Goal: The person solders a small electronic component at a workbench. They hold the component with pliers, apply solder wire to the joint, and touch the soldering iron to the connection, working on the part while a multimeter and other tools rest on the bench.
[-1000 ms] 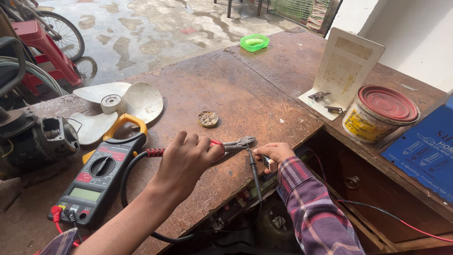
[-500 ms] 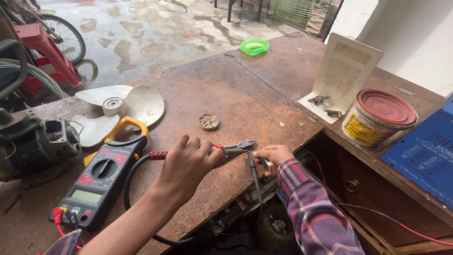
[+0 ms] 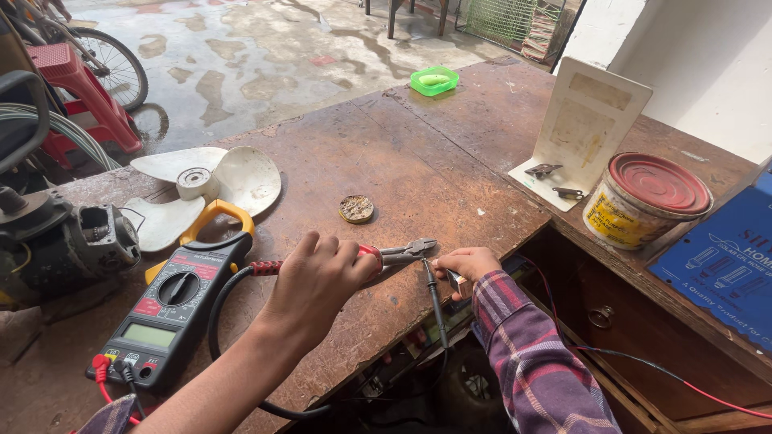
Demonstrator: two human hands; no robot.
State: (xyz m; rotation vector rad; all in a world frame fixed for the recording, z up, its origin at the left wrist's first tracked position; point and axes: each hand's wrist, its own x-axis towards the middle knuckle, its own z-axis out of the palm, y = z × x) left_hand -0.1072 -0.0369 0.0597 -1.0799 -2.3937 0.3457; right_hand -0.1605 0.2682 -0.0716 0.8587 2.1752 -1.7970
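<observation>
Left hand [image 3: 322, 277] clenched around red-handled steel cutting pliers [image 3: 398, 254], jaws meeting a thin dark cable [image 3: 435, 297] at the worn brown wooden bench's front edge [image 3: 450, 181]; right hand [image 3: 466, 264] pinching that cable just beside the jaws. Behind the pliers a small round rusty cap [image 3: 356, 209]; left of them a black clamp meter with yellow jaw [image 3: 173, 301] and a white plastic fan blade [image 3: 205, 181]; well right, a red-lidded paint tin [image 3: 647, 201].

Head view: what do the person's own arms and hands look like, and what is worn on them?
The left hand is bare and its forearm is uncovered, with only a scrap of plaid cloth near the elbow. The right hand is bare too; its arm wears a purple, grey and red plaid sleeve. No gloves show.
</observation>
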